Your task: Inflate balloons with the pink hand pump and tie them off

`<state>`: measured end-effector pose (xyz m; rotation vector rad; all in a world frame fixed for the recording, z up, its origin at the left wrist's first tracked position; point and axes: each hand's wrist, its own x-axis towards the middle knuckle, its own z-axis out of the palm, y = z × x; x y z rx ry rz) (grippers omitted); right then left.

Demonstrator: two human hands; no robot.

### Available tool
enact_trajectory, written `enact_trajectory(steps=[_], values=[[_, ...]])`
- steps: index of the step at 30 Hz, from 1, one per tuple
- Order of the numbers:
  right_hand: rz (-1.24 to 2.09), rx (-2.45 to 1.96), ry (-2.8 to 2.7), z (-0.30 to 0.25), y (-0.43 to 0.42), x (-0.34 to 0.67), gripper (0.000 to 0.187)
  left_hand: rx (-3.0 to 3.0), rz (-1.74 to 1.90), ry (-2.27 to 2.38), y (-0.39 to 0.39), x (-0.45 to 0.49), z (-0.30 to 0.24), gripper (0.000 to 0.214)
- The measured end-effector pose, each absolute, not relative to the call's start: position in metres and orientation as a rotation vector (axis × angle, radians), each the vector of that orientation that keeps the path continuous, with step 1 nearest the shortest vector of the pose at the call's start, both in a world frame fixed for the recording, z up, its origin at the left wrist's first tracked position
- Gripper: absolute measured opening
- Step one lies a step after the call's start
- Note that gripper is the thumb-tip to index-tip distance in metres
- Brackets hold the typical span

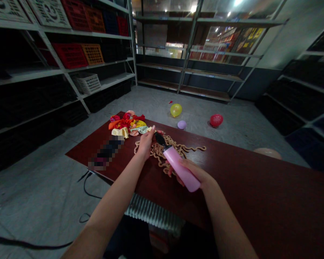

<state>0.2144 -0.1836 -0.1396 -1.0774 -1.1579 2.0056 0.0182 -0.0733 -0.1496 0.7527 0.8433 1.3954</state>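
Note:
My right hand (190, 172) is wrapped round the pink barrel of a balloon hand pump (179, 167), whose black nozzle end tilts up and away to the left. At that nozzle my left hand (146, 143) is closed, with a small piece of a pale yellow balloon (150, 129) showing at its fingertips. Whether the balloon's neck sits on the nozzle is hidden by the fingers. Beneath the pump and both hands lies a tangled heap of tan, wavy cord-like strands (183, 147). Limp balloons in several colours (129, 122) are piled beyond my left hand, at the table's far left corner.
The dark red-brown table (259, 190) stretches off to the right. A blurred-out dark object (106, 153) lies at its left edge. On the floor are inflated balloons: yellow (176, 110), purple (181, 125) and red (216, 120). Shelves with crates (70, 55) stand left; a black cable (29, 245) crosses the floor.

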Motion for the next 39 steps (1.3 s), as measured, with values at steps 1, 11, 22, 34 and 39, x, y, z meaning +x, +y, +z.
enact_trajectory(steps=[1,11,22,34,39], values=[[2.009,-1.081,-1.146,-0.14,-0.183,0.215,0.055,0.766,1.397,0.833,-0.074,0.018,-0.15,0.038],[2.003,-1.035,-1.101,-0.141,-0.184,0.217,0.058,0.825,1.339,0.805,-0.075,0.024,-0.158,0.04],[1.962,-1.124,-1.203,-0.138,-0.185,0.211,0.049,0.396,1.128,0.353,-0.085,0.016,-0.131,0.027],[0.911,-1.562,-1.84,-0.107,-0.16,0.217,0.054,0.194,1.322,0.555,-0.065,0.049,-0.086,0.028],[0.354,-1.746,-2.042,-0.104,-0.145,0.212,0.052,0.163,1.452,0.534,-0.043,0.052,-0.088,0.018]])
